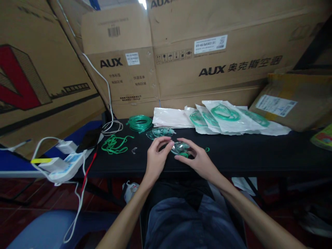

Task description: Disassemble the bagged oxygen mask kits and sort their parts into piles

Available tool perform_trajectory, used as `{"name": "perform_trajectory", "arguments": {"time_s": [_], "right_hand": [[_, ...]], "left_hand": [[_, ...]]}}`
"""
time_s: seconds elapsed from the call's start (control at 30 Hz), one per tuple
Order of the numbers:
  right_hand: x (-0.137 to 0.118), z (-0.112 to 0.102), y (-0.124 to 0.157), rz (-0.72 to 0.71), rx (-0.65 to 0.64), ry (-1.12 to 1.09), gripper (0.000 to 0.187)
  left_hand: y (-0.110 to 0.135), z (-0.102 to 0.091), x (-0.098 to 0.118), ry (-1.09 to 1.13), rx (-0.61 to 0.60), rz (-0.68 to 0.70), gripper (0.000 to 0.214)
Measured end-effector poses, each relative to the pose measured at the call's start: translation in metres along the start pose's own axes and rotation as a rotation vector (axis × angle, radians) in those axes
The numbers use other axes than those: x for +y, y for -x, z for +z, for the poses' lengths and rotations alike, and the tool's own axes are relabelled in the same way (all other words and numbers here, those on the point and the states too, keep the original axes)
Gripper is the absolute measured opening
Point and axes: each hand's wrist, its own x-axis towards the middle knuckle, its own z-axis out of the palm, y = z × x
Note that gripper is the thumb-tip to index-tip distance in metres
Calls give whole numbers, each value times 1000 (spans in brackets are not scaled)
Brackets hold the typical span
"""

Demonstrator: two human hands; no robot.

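Observation:
A clear oxygen mask with a green elastic strap is in my right hand, its thumb and fingers closed round the right side. My left hand pinches thumb and fingertips together right at the mask's left edge. What is between those fingertips is too small to make out. Just behind my hands lies another clear mask. Left of it on the black table are a coil of green tubing, a tangle of green elastic straps and a small clear piece.
White pouches with green tubing inside overlap at the back right, beside a stack of flat white pouches. Large cardboard boxes wall off the back. A power strip with cables and a dark phone occupy the left.

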Motion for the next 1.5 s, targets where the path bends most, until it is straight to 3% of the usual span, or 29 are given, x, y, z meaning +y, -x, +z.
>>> {"name": "perform_trajectory", "arguments": {"time_s": [0.07, 0.13, 0.3, 0.4, 0.6, 0.83, 1.0, 1.4, 1.5], "right_hand": [[-3, -1, -2, 82, 52, -159, 59], [-8, -2, -3, 136, 85, -245, 62], [-13, -4, -4, 158, 169, -271, 59], [-10, -3, -4, 160, 179, -260, 62], [-12, -3, -3, 169, 132, -251, 55], [-15, -6, -2, 113, 76, -174, 58], [-15, -13, -3, 85, 9, -75, 42], [-3, -19, -8, 24, 109, -2, 35], [-3, -19, -7, 10, 107, 46, 32]], "left_hand": [[2, 0, 0, -10, 79, 39, 29], [5, 0, 2, -60, 77, 55, 25], [12, 4, 11, -331, -297, 163, 16], [13, 6, 12, -416, -405, 237, 14], [12, 6, 10, -377, -387, 257, 14], [11, 2, 12, -336, -473, 130, 19], [10, 1, 14, -369, -495, 180, 18], [8, 1, 15, -435, -400, 152, 20], [9, 1, 14, -401, -429, 116, 21]]}}
